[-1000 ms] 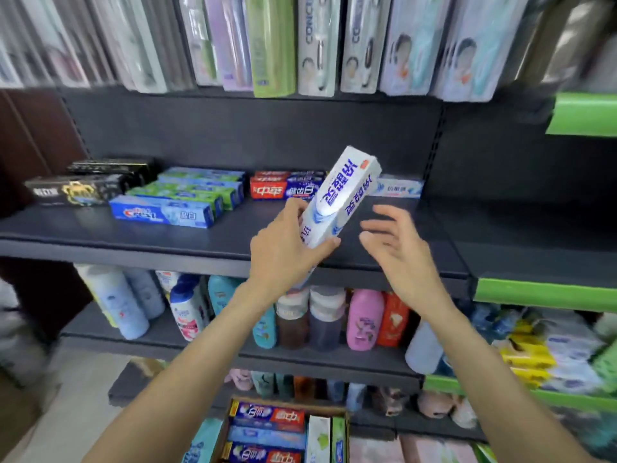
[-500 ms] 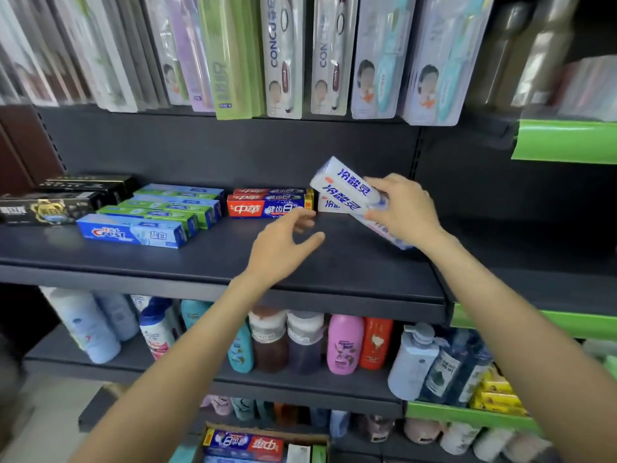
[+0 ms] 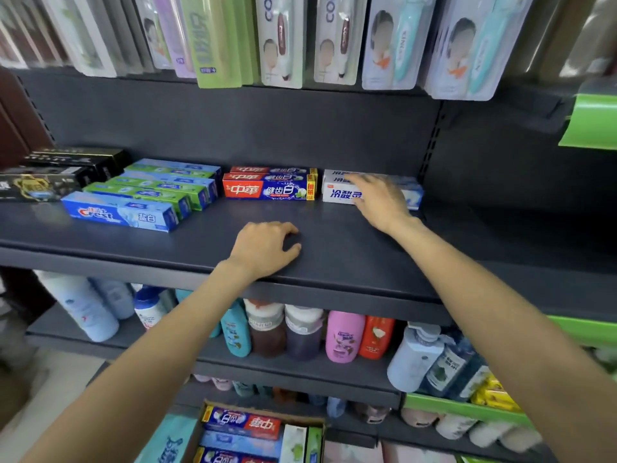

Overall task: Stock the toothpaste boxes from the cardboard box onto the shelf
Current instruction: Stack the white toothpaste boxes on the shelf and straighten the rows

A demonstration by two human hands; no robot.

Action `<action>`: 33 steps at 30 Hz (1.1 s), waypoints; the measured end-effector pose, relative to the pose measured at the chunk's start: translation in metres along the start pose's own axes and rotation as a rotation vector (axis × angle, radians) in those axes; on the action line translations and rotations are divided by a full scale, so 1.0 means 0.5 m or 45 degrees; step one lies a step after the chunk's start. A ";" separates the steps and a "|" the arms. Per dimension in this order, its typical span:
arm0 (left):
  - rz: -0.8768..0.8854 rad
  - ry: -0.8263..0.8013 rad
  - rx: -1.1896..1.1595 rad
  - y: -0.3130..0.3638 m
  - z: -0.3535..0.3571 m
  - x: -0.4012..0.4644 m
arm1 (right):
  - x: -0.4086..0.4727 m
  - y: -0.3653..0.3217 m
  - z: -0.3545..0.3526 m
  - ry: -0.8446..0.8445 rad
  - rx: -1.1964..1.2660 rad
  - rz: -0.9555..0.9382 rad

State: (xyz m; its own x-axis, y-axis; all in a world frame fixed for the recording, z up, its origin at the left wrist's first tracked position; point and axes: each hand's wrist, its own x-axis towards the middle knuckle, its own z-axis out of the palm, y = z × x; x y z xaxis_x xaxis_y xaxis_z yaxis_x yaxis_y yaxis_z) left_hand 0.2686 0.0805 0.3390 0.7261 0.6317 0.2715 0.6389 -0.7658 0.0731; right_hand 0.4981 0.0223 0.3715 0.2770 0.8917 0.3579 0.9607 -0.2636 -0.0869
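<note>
The white toothpaste box [image 3: 340,194] with blue lettering lies flat at the back right of the dark shelf [image 3: 334,259], in front of another like it. My right hand [image 3: 379,202] lies over its top and front, fingers stretched out and touching it. My left hand [image 3: 263,247] rests on the shelf's front part with loosely curled fingers and holds nothing. The cardboard box [image 3: 267,410] stands on the floor below, with several toothpaste boxes in it.
On the same shelf lie red toothpaste boxes [image 3: 267,190], green and blue ones [image 3: 150,192], a blue Crest box [image 3: 120,213] and black boxes [image 3: 40,185]. Toothbrush packs [image 3: 280,38] hang above. Bottles [image 3: 344,335] fill the shelf below.
The white box passed from my left hand to my right, which laid it flat at the shelf's back right. My left hand dropped onto the shelf.
</note>
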 end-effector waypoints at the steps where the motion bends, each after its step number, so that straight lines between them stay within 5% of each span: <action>1: 0.005 0.005 -0.014 0.002 -0.002 -0.006 | -0.027 -0.019 -0.006 0.056 0.048 -0.021; 7: 0.041 0.580 -0.478 0.046 -0.023 -0.145 | -0.262 -0.161 -0.030 0.319 0.406 -0.143; 12: 0.038 0.690 -0.743 0.012 0.041 -0.337 | -0.431 -0.266 0.056 0.260 0.542 -0.138; 16: -0.023 0.340 -0.698 -0.073 0.159 -0.472 | -0.529 -0.311 0.192 -0.201 0.516 -0.037; 20: -0.036 -0.402 -0.463 -0.158 0.302 -0.580 | -0.622 -0.333 0.337 -0.727 0.299 0.062; 23: 0.106 -0.774 -0.221 -0.190 0.391 -0.632 | -0.685 -0.346 0.433 -0.953 0.275 0.067; 30: -0.007 -1.128 -0.159 -0.210 0.552 -0.717 | -0.771 -0.381 0.587 -1.020 0.401 0.098; 33: 0.060 -1.071 -0.208 -0.216 0.582 -0.732 | -0.777 -0.396 0.636 -1.015 0.416 0.033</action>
State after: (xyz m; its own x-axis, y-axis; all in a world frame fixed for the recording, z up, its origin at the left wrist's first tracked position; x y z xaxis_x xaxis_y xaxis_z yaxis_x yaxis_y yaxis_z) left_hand 0.0078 -0.0328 -0.0477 0.7393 0.4286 -0.5193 0.6055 -0.7606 0.2342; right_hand 0.2058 -0.1547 -0.0460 0.1103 0.9111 -0.3971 0.8768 -0.2773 -0.3929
